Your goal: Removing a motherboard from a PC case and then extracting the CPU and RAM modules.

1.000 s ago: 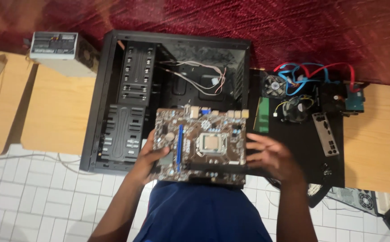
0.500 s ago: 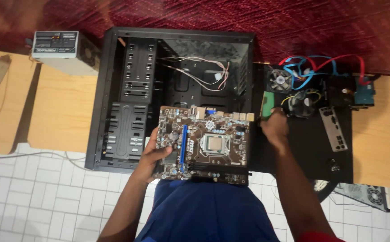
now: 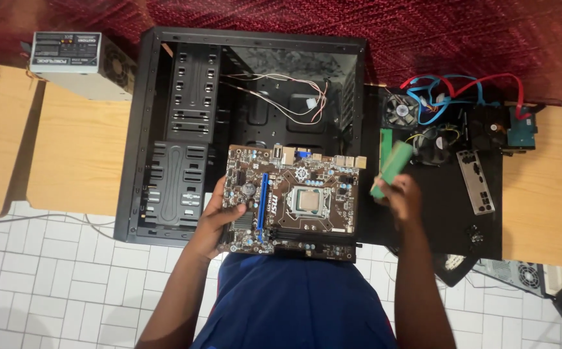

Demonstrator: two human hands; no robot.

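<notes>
Seen from above, your left hand (image 3: 219, 216) grips the left edge of a brown motherboard (image 3: 292, 200), fingers curled over its face and thumb beneath, holding it level above the lower edge of an open black computer case (image 3: 184, 129) that lies on its side; the board's square processor socket (image 3: 311, 201) faces up near its middle. Your right hand (image 3: 400, 197) is just to the right of the board, apart from it, its fingers closed around a slim green memory stick (image 3: 391, 169) that tilts up and away from you; a second green stick (image 3: 385, 147) lies just beyond it on a black mat (image 3: 446, 213). Farther right on the mat sit two cooling fans (image 3: 400, 110), a tangle of red and blue cables (image 3: 462, 90) and a silver port shield (image 3: 478, 182). A grey power supply (image 3: 77, 61) rests at the upper left on a wooden table (image 3: 74, 155); loose thin wires (image 3: 287, 97) trail inside the case; white floor tiles (image 3: 48, 284) show below.
</notes>
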